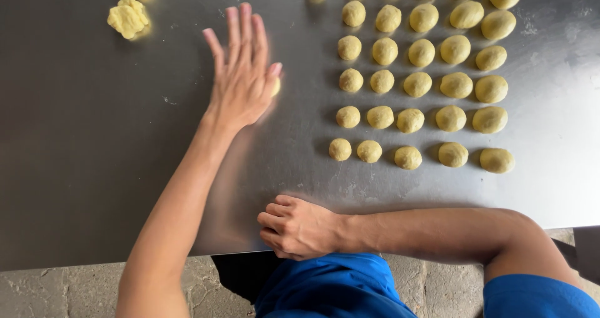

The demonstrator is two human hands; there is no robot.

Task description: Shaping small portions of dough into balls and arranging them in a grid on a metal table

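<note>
Yellow dough balls (420, 80), about thirty, sit in rows on the right of the steel table (75, 168); judged the finished share. Two rough lumps (128, 16) at far left remain unshaped. Left hand (240, 74), flat and fingers spread, presses one dough piece (275, 85), mostly hidden under the palm; nothing gripped. Right hand (297, 227) is a loose, empty fist at the table's near edge.
</note>
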